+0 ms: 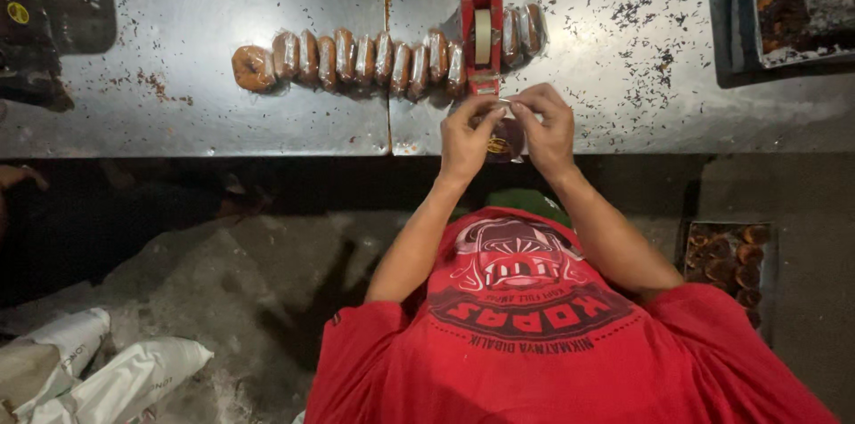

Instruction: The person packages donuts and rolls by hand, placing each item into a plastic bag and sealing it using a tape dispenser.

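Steel table (267, 14) edge: left hand (468, 134) and right hand (548, 130) pinch wrapped donut (505, 141) between them

Bare steel left and right, a packed row across the middle

A row of wrapped pastries (356, 61) and a red tape dispenser (482, 36) block the metal table (178, 121) mid-depth; bare steel lies along its near edge at left, and right of the dispenser up to the dark tray (784, 10) at the far right corner.

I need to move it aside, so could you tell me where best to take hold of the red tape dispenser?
Take the tape dispenser from above, across its narrow body beside the roll. It stands long and slim, end toward you. Its long sides look partly free, though wrapped pastries lean close on both; keep the grip off the cutter end near the hands.
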